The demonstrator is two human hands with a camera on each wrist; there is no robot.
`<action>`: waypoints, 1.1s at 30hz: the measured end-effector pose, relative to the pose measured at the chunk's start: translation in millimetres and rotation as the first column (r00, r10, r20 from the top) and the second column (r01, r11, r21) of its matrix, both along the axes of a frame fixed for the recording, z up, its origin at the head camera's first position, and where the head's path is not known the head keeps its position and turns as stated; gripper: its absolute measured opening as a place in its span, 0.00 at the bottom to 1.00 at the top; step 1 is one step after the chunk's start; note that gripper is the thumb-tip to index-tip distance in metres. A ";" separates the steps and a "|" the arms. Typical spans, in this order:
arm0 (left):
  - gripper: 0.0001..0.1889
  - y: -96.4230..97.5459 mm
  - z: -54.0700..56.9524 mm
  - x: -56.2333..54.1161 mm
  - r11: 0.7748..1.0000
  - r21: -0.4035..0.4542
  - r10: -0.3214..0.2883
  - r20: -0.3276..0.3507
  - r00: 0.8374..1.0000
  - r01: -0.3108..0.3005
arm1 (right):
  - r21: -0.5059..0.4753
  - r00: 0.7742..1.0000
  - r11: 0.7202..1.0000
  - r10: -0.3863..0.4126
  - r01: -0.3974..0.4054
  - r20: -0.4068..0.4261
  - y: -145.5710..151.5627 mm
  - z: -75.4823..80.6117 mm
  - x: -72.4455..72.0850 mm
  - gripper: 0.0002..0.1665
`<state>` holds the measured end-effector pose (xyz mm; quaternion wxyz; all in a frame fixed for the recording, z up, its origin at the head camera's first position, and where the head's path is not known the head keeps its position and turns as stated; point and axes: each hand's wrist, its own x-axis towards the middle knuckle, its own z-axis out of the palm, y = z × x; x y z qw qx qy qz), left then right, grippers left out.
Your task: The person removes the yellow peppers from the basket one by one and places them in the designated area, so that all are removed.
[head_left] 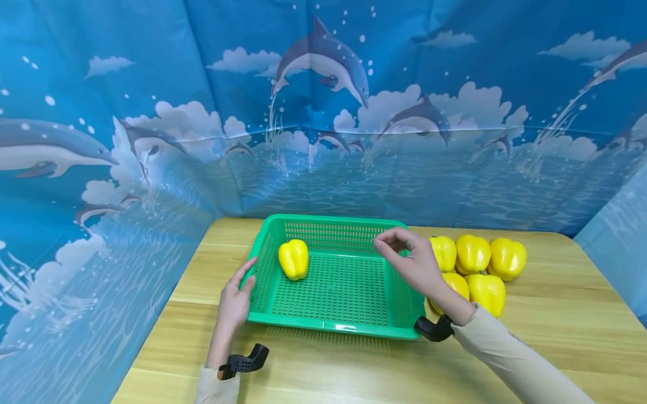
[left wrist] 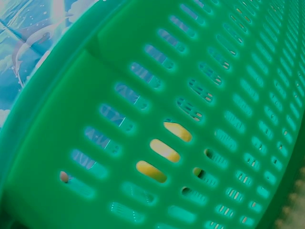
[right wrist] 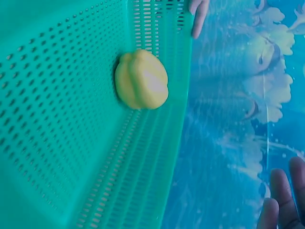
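A green plastic basket (head_left: 338,327) with slotted walls sits on the table, and one yellow bell pepper (head_left: 293,259) lies inside near its left end. My left hand (head_left: 234,300) rests against the left rim, fingers fairly straight and thumb apart from them; the basket wall (left wrist: 109,57) fills most of the left wrist view. Over the basket's right end is my right hand (head_left: 411,261), fingers loosely bent and holding nothing. In the right wrist view, its fingers (right wrist: 284,195) stand apart from the bell pepper (right wrist: 143,80).
Several more yellow bell peppers (head_left: 473,254) stand grouped on the wooden table (head_left: 568,312), just right of the basket and partly behind my right hand. A blue dolphin-print curtain (head_left: 312,184) hangs behind the table's back edge.
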<state>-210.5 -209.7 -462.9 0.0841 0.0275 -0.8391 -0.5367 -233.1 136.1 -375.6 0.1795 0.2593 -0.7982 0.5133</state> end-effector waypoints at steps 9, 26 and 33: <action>0.22 -1.0 -0.3 -0.1 1.000 -0.006 -0.004 -0.012 1.000 0.004 | 0.076 0.980 0.987 0.130 -0.143 0.149 -29.4 -0.5 -28.5 0.07; 0.23 1.0 -1.1 -0.7 1.000 -0.007 -0.008 -0.018 1.000 0.008 | 0.311 0.949 0.925 0.125 -0.217 0.290 -91.0 -31.5 -69.9 0.17; 0.22 0.2 -0.6 0.2 1.000 0.001 -0.008 -0.007 1.000 0.008 | 0.450 0.942 0.861 0.089 -0.236 0.324 -111.2 -48.6 -77.4 0.35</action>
